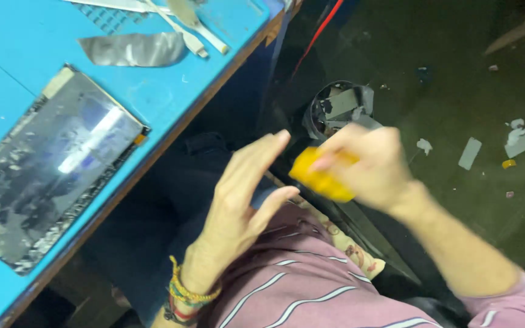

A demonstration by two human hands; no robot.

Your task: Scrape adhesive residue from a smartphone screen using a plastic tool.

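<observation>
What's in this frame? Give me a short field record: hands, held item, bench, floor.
left hand: open, fingers spread, empty, beaded bracelets on the wrist
right hand: closed around a yellow object, blurred
bench: blue mat bearing a flat screen panel, a strip of silver film, pale flat tools
floor: dark, with a small bin of scraps and scattered pale bits
clothing: pink striped shirt
</observation>
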